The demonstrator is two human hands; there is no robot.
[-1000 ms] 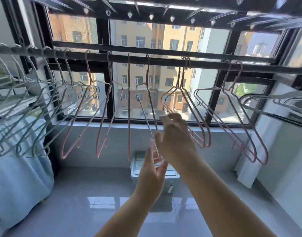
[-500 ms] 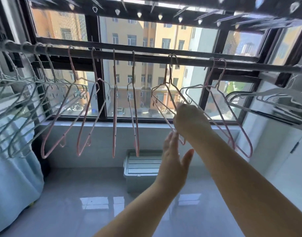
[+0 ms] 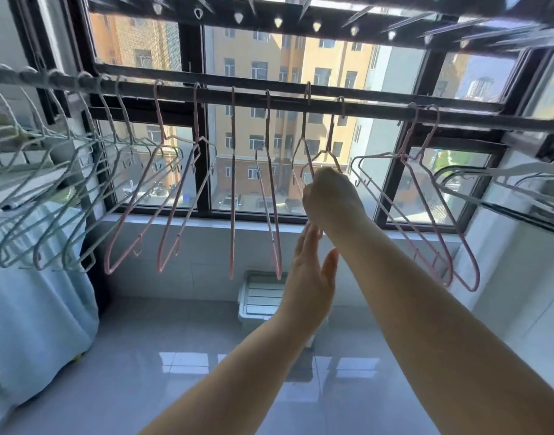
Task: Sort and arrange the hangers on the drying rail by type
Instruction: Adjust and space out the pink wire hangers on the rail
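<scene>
A dark drying rail [image 3: 373, 109] runs across the window. Several pale blue wire hangers [image 3: 43, 189] bunch at its left end. To their right hang several pink wire hangers [image 3: 175, 196], and two more pink ones [image 3: 426, 215] hang further right. My right hand [image 3: 330, 196] is raised and grips the shoulders of a pair of pink hangers [image 3: 305, 146] near the rail's middle; its fingers are hidden behind the hand. My left hand [image 3: 310, 277] is just below with straight fingers, its tips at the lower part of that pair.
White hangers [image 3: 504, 180] stick out on a rack at the right. A clip rack [image 3: 300, 20] hangs overhead. A white lidded plastic box [image 3: 260, 296] sits on the glossy tiled floor under the sill. A light blue cloth [image 3: 27, 324] hangs at the left.
My right hand moved right from the fourth pink hanger to the pink pair and took hold of it. My left hand followed up and to the right. The two hooks now sit apart.
</scene>
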